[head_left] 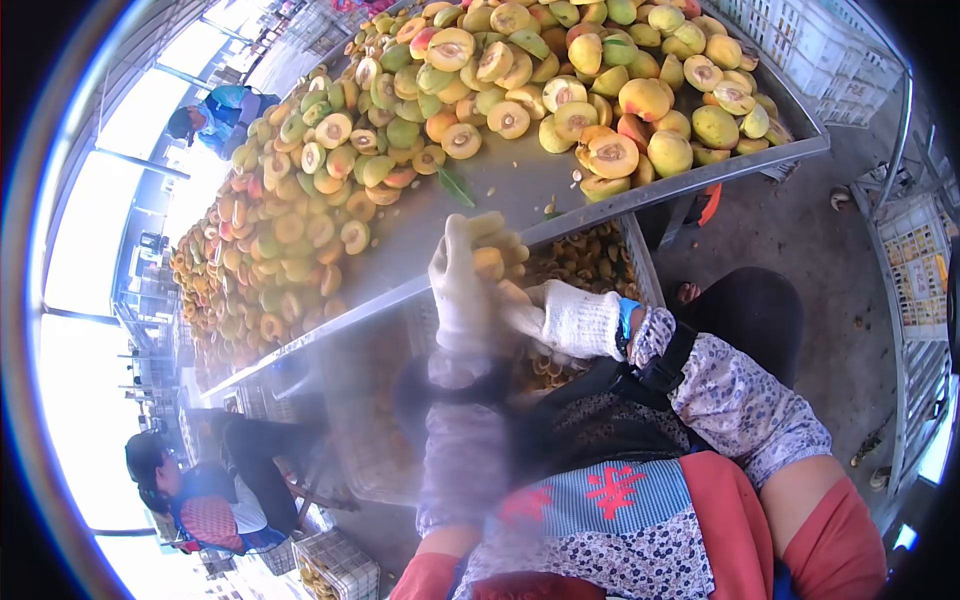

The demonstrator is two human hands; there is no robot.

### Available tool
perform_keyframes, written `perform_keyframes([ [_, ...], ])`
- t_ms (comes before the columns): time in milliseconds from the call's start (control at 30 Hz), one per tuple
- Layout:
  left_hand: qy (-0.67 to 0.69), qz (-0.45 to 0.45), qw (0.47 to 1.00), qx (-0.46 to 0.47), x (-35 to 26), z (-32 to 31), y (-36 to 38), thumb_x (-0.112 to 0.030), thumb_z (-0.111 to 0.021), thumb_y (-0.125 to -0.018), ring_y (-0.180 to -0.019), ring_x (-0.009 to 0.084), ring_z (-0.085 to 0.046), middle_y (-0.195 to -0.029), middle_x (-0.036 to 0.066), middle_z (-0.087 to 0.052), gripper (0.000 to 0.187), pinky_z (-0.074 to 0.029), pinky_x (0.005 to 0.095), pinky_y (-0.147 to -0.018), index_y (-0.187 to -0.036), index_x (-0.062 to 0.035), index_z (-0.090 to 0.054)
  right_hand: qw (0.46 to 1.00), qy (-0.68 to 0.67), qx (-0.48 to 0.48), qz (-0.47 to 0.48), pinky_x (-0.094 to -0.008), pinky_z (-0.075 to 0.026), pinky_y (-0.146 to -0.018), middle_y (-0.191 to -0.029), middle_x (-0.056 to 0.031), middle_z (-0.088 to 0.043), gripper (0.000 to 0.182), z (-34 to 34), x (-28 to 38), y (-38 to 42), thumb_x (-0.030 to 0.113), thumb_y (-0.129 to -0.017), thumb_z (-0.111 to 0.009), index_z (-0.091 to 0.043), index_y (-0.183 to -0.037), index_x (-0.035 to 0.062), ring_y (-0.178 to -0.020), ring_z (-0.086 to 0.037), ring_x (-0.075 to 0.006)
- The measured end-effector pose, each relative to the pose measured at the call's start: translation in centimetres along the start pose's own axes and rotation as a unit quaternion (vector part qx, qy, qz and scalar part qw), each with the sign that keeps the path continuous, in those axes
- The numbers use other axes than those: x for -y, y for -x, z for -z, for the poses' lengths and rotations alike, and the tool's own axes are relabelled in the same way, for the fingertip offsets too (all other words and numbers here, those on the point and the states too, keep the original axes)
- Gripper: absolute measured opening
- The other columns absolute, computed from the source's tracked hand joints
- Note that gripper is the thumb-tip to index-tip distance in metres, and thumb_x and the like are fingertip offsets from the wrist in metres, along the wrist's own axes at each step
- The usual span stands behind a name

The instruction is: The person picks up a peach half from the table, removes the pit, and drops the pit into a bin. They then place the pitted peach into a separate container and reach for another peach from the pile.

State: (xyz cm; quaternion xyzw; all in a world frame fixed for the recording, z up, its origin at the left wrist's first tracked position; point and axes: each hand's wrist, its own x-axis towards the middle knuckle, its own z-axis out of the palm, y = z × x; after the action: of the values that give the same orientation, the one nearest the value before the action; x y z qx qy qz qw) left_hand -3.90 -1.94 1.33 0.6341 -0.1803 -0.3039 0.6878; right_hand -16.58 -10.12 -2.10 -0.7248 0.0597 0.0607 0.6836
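My left hand (458, 285), in a white glove, is raised just over the metal table's front edge with its fingers curled round a yellow peach (488, 262). Close against it on the right, my right hand (575, 320) wears a white knitted glove. Its fingers are closed and point at the peach; what they grip is blurred and I cannot make it out. Beyond both hands, a heap of whole and halved peaches (400, 130) covers much of the metal table (510, 180). Below the edge, a container of cut peach pieces (590, 255) is partly hidden by my hands.
A green leaf (456, 187) lies on the tabletop. White crates (820, 55) are stacked at the back right, beside a metal rack (905, 270). Two other people, one seated (215, 500) and one farther back (215, 120), are at the left. A crate (338, 565) stands on the floor.
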Motion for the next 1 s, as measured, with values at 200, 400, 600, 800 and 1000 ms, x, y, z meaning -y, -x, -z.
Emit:
perform_keyframes([
  [200, 0.016, 0.1, 0.987, 0.121, -0.7, 1.6, -0.4, -0.047, -0.052, -0.1, -0.055, 0.0236, -0.062, -0.071, 0.012, -0.062, 0.05, -0.048, 0.0317, -0.049, -0.095, 0.0012, -0.064, 0.897, -0.375, 0.121, -0.2, -0.0277, -0.029, -0.037, -0.057, 0.0041, -0.043, 0.044, -0.4, 1.0, 0.8, 0.053, -0.1, -0.048, -0.055, -0.091, 0.0104, -0.041, -0.037, -0.01],
  [400, 0.201, -0.042, 0.974, 0.096, 1.2, 0.6, 0.0, -0.047, -0.049, -0.101, -0.063, 0.021, -0.062, -0.076, 0.005, -0.06, 0.042, -0.049, 0.0318, -0.051, -0.102, -0.0064, -0.062, 0.879, -0.446, 0.108, -0.134, -0.0267, -0.022, -0.034, -0.055, 0.0059, -0.038, 0.046, -1.7, 1.7, 1.2, 0.054, -0.099, -0.049, -0.056, -0.09, 0.0098, -0.039, -0.03, -0.0081],
  [600, 0.314, 0.021, 0.948, 0.043, 0.1, 2.4, -0.1, -0.043, -0.052, -0.101, -0.064, 0.0202, -0.06, -0.079, 0.0, -0.059, 0.036, -0.051, 0.0315, -0.056, -0.111, -0.0094, -0.058, 0.999, -0.043, -0.022, -0.008, -0.0379, -0.049, -0.055, -0.064, -0.0086, -0.059, 0.046, -1.9, 0.4, 0.3, 0.048, -0.1, -0.05, -0.064, -0.098, 0.0044, -0.057, -0.06, -0.0221],
  [800, -0.026, -0.017, 0.99, -0.137, -3.8, 12.6, 3.9, -0.044, -0.054, -0.099, -0.077, 0.0223, -0.067, -0.09, 0.009, -0.064, 0.05, -0.057, 0.0332, -0.063, -0.123, -0.001, -0.06, 0.92, 0.373, -0.106, -0.059, -0.0493, -0.053, -0.078, -0.09, -0.0179, -0.071, 0.033, -0.1, 1.5, 2.2, 0.036, -0.092, -0.056, -0.071, -0.095, 0.0064, -0.088, -0.068, -0.038],
  [1000, -0.515, -0.276, 0.802, -0.121, -5.0, 15.9, 2.4, -0.03, -0.058, -0.099, -0.095, 0.0155, -0.064, -0.103, 0.008, -0.068, 0.039, -0.05, 0.0273, -0.082, -0.123, 0.0012, -0.064, 0.912, 0.349, -0.205, -0.065, -0.0511, -0.053, -0.077, -0.088, -0.0204, -0.071, 0.038, 0.0, -0.3, 0.9, 0.043, -0.093, -0.058, -0.067, -0.099, 0.0065, -0.087, -0.068, -0.0403],
])
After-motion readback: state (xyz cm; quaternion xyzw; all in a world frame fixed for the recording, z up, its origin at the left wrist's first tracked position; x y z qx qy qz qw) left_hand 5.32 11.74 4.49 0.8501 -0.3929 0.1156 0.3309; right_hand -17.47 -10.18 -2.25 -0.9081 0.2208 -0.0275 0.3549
